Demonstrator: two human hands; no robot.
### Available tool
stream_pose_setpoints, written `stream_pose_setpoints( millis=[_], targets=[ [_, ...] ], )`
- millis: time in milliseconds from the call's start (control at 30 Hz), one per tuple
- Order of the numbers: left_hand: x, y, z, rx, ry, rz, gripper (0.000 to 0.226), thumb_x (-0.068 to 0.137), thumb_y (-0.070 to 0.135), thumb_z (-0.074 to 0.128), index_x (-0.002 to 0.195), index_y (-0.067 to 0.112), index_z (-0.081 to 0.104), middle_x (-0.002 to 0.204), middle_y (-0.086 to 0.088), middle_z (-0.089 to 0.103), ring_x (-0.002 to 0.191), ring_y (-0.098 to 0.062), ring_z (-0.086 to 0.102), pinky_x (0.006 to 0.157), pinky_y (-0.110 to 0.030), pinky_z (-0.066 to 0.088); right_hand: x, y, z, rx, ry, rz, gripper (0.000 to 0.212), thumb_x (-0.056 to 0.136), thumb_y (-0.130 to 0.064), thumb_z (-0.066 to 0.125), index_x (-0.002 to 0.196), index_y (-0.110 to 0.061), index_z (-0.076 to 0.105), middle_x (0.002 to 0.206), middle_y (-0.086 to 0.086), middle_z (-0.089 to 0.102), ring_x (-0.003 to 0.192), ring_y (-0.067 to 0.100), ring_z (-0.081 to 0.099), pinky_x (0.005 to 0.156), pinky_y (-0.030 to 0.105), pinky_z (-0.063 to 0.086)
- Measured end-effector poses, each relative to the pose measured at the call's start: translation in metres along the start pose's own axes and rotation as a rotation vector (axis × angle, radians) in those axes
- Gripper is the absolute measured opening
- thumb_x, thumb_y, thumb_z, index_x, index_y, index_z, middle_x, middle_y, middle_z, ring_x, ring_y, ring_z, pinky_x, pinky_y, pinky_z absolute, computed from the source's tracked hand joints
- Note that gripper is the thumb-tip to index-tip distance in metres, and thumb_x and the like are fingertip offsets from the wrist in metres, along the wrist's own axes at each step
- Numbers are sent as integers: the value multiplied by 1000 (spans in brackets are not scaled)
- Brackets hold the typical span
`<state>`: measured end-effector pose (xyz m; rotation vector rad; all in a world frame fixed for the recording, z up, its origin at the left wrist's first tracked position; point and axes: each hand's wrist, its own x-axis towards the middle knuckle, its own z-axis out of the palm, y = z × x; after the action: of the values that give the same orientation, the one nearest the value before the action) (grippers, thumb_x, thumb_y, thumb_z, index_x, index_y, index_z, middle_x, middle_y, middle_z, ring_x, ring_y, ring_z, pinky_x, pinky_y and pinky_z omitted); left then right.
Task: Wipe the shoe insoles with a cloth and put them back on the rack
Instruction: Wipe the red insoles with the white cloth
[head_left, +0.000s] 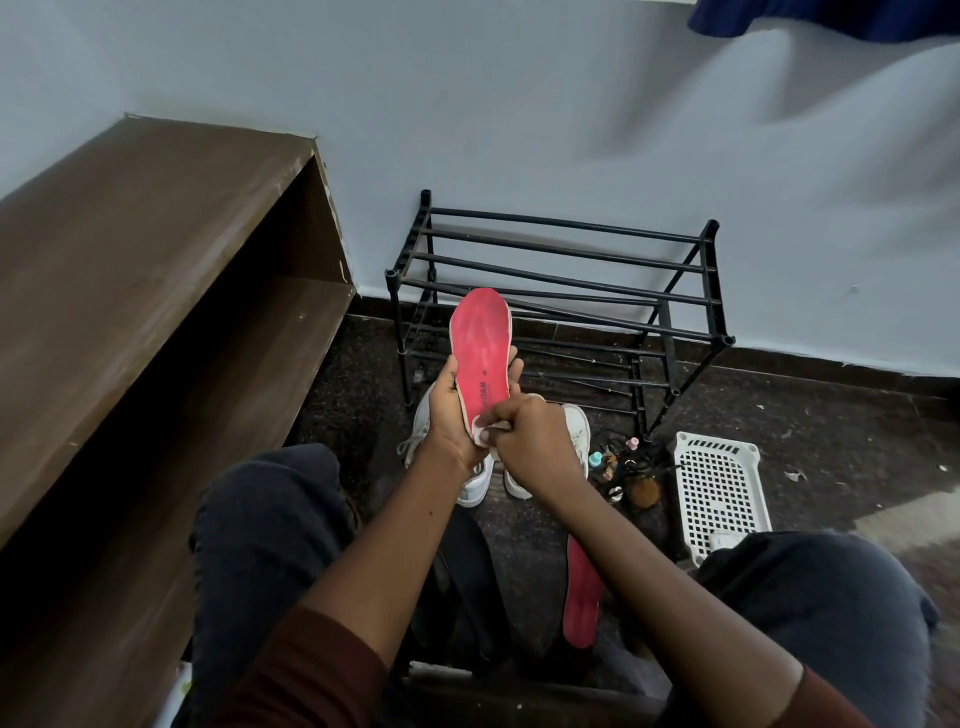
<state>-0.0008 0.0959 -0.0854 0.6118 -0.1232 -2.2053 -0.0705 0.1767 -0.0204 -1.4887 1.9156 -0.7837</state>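
Back against the wall (519, 104), black rack (720, 291), white shoes (474, 480) on the floor (810, 415) before it. Above them, red insole (479, 343), toe up, heel gripped in left hand (449, 415); second insole (582, 597) flat on the floor. At that heel, right hand (535, 441) pinching white cloth (480, 432).

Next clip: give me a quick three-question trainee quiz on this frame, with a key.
1. True or false: the rack already holds both insoles.
2. Which hand pinches the cloth? A) left B) right
3. Fill in: the second insole lies on the ____.
Key: 1 false. 2 B: the right hand presses it to the held insole, which the left hand grips. 3 floor.
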Motion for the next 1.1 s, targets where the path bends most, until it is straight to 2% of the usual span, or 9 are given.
stream_pose_setpoints(
  millis=[100,167,300,433,600,733,833,967,1100],
  targets=[
    [-1,2,-5,34,5,-16,60,96,50,31,117,0,57,109,-14,65,86,-25,70,74,-30,57,3,5,-12,128,-162,2,17,76,-1,70,88,-10,75,85,7,69,73,9,62,60,6,40],
    [-1,3,-6,66,3,-43,62,96,50,32,114,-1,63,111,-15,65,92,-26,70,80,-36,56,6,6,-19,269,-134,22,15,75,0,70,87,-9,75,81,5,69,62,-2,57,57,5,39],
    [-4,1,-3,122,-28,-96,67,94,51,32,109,-3,68,115,-15,65,101,-24,67,92,-37,51,13,6,-17,122,13,-25,16,76,0,69,87,-11,72,85,2,68,75,8,59,60,5,41],
    [-10,-1,-6,145,-46,-134,65,85,49,44,121,-2,61,123,-15,62,111,-24,62,109,-31,36,6,4,-3,-15,-27,-160,20,75,8,58,83,-9,51,78,13,62,71,26,57,60,34,45],
    [-13,0,-12,97,-31,-143,70,85,48,47,135,0,44,121,-22,60,104,-30,65,95,-37,47,-4,8,-2,76,-165,-232,41,69,11,67,72,-19,40,64,-8,52,67,17,57,60,26,46],
    [-14,1,-13,178,-49,-142,64,85,48,46,122,-2,59,121,-20,59,110,-29,62,98,-39,45,6,7,-10,178,-6,-115,45,67,5,74,67,-26,40,68,1,59,67,21,60,60,28,47],
    [-15,0,-11,154,-81,-121,56,86,46,43,108,1,69,109,-17,68,99,-28,67,89,-39,52,19,5,-16,153,102,-126,37,72,3,70,73,-22,43,73,4,62,71,21,63,62,32,48],
    [-13,-1,-10,155,-84,-126,61,92,53,33,105,7,72,106,-12,69,99,-25,68,89,-38,52,33,2,-17,62,122,-204,27,78,4,59,83,-17,43,82,10,67,69,25,62,61,37,48],
    [-10,-3,-11,156,-39,-163,63,94,56,30,114,5,63,111,-15,65,100,-27,67,87,-40,53,28,2,-7,-29,47,-261,21,77,5,58,83,-11,46,75,15,63,66,30,56,59,37,44]
  ],
)
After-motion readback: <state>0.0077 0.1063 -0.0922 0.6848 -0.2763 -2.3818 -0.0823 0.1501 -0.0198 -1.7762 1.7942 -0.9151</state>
